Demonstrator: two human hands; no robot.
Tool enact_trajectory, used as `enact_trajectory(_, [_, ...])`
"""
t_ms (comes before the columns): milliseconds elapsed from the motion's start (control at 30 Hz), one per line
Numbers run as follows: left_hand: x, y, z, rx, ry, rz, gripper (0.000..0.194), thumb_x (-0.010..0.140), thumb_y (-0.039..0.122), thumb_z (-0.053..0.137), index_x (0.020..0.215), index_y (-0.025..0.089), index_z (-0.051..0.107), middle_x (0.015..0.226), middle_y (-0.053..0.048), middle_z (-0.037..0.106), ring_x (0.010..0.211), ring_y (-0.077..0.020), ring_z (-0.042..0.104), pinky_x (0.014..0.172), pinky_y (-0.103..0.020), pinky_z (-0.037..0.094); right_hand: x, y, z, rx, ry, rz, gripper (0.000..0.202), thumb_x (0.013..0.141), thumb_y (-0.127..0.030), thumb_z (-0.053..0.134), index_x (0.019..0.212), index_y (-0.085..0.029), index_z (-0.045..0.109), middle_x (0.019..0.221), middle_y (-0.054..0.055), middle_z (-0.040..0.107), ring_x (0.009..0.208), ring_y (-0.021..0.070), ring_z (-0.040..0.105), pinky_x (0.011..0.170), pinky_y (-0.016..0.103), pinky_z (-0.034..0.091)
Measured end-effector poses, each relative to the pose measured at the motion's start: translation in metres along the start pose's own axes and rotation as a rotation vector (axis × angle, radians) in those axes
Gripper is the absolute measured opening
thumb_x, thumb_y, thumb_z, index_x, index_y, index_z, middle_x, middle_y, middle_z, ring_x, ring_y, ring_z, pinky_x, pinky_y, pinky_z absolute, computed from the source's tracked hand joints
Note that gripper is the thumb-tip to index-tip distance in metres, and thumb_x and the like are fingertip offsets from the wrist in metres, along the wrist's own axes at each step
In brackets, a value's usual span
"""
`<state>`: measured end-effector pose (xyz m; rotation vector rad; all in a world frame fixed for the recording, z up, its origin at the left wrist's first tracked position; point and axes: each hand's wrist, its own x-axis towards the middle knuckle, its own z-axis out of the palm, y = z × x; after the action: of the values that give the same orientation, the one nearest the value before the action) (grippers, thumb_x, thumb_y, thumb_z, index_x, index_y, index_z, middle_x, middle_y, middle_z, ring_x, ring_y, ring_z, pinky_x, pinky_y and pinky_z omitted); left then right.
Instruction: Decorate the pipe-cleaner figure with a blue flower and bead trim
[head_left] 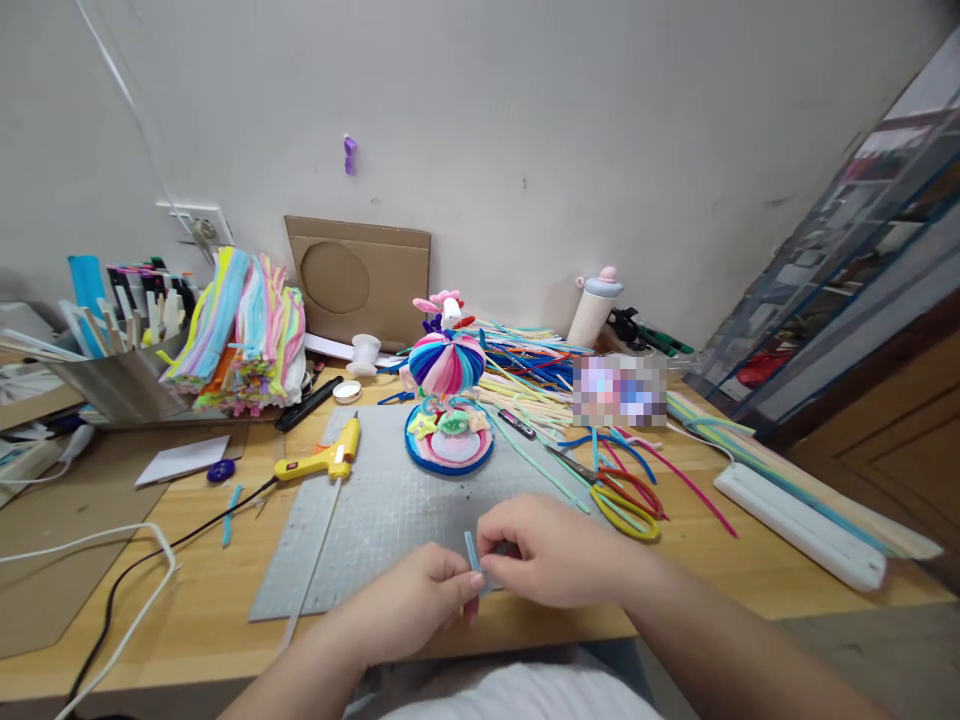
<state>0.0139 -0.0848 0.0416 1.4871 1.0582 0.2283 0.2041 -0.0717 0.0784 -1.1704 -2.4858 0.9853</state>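
Over the front of the grey cutting mat (382, 520), my left hand (427, 590) pinches a short piece of light blue pipe cleaner (470, 548) between thumb and forefinger. My right hand (547, 550) is closed at the same piece, its thumb and curled fingers against it; its fingertips are partly hidden. Behind the hands stands a pipe cleaner ornament: a striped pink, blue and white ball (447, 362) with small figures on top, above a round base (450, 455) with a blue rim and star shapes.
A yellow glue gun (322, 458) lies on the mat's left, its black cord running left. Scissors (619, 500) with yellow and red handles and loose pipe cleaners lie right. Farther right is a white power strip (799, 525). Bundled pipe cleaners (240, 330) and cardboard (360, 280) stand behind.
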Motion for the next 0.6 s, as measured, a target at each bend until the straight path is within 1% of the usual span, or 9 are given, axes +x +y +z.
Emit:
enact_trajectory(100, [0.004,-0.005,0.001,-0.165,0.103,-0.031,0.045,0.077,0.057,0.049,0.061,0.016,0.056,0.045,0.007,0.037,0.044,-0.0085,0.03,0.044,-0.022,0.02,-0.011,-0.013,0.007,-0.335,0.2,-0.144,0.013,0.081,-0.015,0.05,0.072,-0.016,0.059,0.069,0.002,0.06,0.064,0.0131,0.048,0.058,0.025,0.03])
enact_trajectory(167, [0.004,-0.006,0.001,-0.327,0.113,-0.042,0.045,0.075,0.06,0.05,0.062,0.017,0.052,0.041,0.009,0.03,0.038,-0.0072,0.022,0.04,-0.022,0.015,-0.017,-0.013,0.014,-0.428,0.269,-0.175,0.017,0.085,-0.016,0.046,0.075,-0.016,0.06,0.072,0.004,0.061,0.067,0.0153,0.05,0.06,0.027,0.031])
enact_trajectory(200, [0.004,-0.006,0.0,-0.403,0.104,-0.036,0.045,0.074,0.061,0.051,0.063,0.018,0.052,0.04,0.01,0.028,0.037,-0.0066,0.019,0.038,-0.022,0.012,-0.019,-0.011,0.018,-0.427,0.295,-0.175,0.018,0.087,-0.016,0.044,0.078,-0.016,0.061,0.073,0.005,0.062,0.068,0.016,0.051,0.06,0.027,0.031])
enact_trajectory(267, [0.001,-0.006,0.0,-0.532,0.073,-0.02,0.044,0.074,0.061,0.052,0.064,0.018,0.051,0.039,0.011,0.026,0.035,-0.0055,0.014,0.036,-0.022,0.01,-0.023,-0.005,0.024,-0.331,0.33,-0.169,0.02,0.089,-0.016,0.043,0.089,-0.017,0.062,0.077,0.005,0.063,0.071,0.0164,0.053,0.062,0.027,0.033])
enact_trajectory(367, [-0.003,-0.007,-0.001,-0.65,0.0,-0.027,0.043,0.075,0.06,0.054,0.066,0.018,0.049,0.041,0.011,0.026,0.036,-0.0042,0.011,0.036,-0.021,0.006,-0.024,0.002,0.029,-0.054,0.353,-0.152,0.021,0.091,-0.019,0.043,0.096,-0.018,0.064,0.082,0.004,0.066,0.074,0.0151,0.056,0.066,0.025,0.037])
enact_trajectory(433, [-0.005,-0.008,-0.002,-0.679,-0.067,-0.04,0.043,0.075,0.059,0.055,0.066,0.018,0.048,0.041,0.011,0.026,0.037,-0.0038,0.01,0.037,-0.021,0.005,-0.021,0.008,0.03,0.16,0.308,-0.11,0.022,0.091,-0.023,0.045,0.09,-0.018,0.067,0.081,0.003,0.066,0.075,0.0142,0.058,0.068,0.024,0.039])
enact_trajectory(467, [-0.006,-0.008,-0.003,-0.676,-0.107,-0.043,0.043,0.075,0.059,0.055,0.066,0.017,0.048,0.042,0.011,0.026,0.037,-0.0036,0.01,0.037,-0.021,0.004,-0.018,0.012,0.029,0.272,0.256,-0.083,0.023,0.09,-0.027,0.047,0.085,-0.017,0.068,0.079,0.003,0.066,0.074,0.0139,0.058,0.067,0.023,0.04])
enact_trajectory(533, [-0.007,-0.007,-0.005,-0.63,-0.201,-0.04,0.044,0.074,0.06,0.056,0.065,0.017,0.05,0.041,0.01,0.026,0.036,-0.0036,0.012,0.037,-0.022,0.005,-0.01,0.022,0.027,0.477,0.079,-0.028,0.026,0.087,-0.034,0.053,0.078,-0.015,0.068,0.072,0.001,0.064,0.069,0.013,0.056,0.062,0.022,0.041])
enact_trajectory(600, [-0.008,-0.005,-0.006,-0.502,-0.296,-0.02,0.046,0.074,0.061,0.055,0.063,0.016,0.054,0.04,0.01,0.026,0.035,-0.0043,0.014,0.038,-0.024,0.006,0.0,0.033,0.021,0.588,-0.145,0.02,0.027,0.078,-0.039,0.061,0.074,-0.012,0.066,0.063,-0.002,0.057,0.058,0.0097,0.049,0.053,0.019,0.037])
